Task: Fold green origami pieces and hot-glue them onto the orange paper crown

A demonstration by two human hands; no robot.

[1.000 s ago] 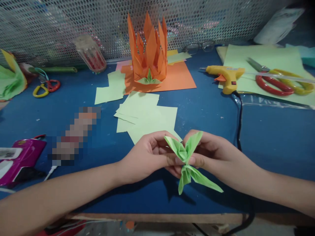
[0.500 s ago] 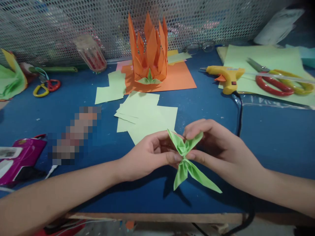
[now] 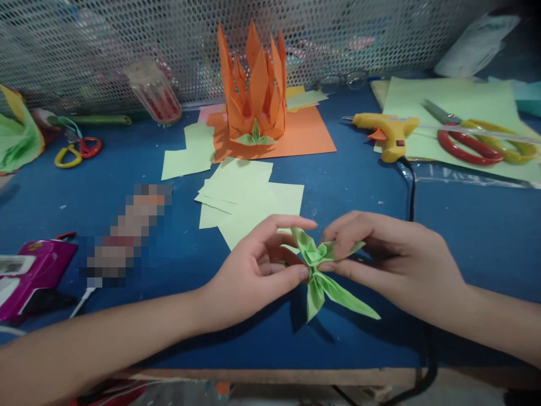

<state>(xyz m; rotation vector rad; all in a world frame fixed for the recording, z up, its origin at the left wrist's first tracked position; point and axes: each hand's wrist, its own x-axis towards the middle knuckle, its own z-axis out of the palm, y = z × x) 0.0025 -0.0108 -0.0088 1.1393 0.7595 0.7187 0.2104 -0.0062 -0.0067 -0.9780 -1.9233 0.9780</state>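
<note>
Between my hands, above the blue table, is a light green folded paper piece (image 3: pixel 315 256) with pointed leaf-like arms spreading from a pinched middle. My left hand (image 3: pixel 264 265) has its thumb at the middle of the piece, its index finger raised and reaching across above. My right hand (image 3: pixel 380 256) pinches the upper right arm of the piece between thumb and fingers. Beyond my hands lie several light green paper sheets (image 3: pixel 249 192), overlapping in a loose pile. Behind them an orange folded paper flower (image 3: pixel 257 90) stands upright, with a small green folded piece (image 3: pixel 256 135) at its base.
On the right are a yellow glue gun (image 3: pixel 391 132) with a black cord and large scissors (image 3: pixel 473 141) on green paper. Small scissors (image 3: pixel 80 151), a clear jar (image 3: pixel 154 93) and a magenta device (image 3: pixel 38 276) are on the left. A perforated metal panel (image 3: pixel 186 34) borders the back.
My left index finger has lifted away from the paper. My right fingers have bent the upper right arm outward and down, and the piece has tilted slightly.
</note>
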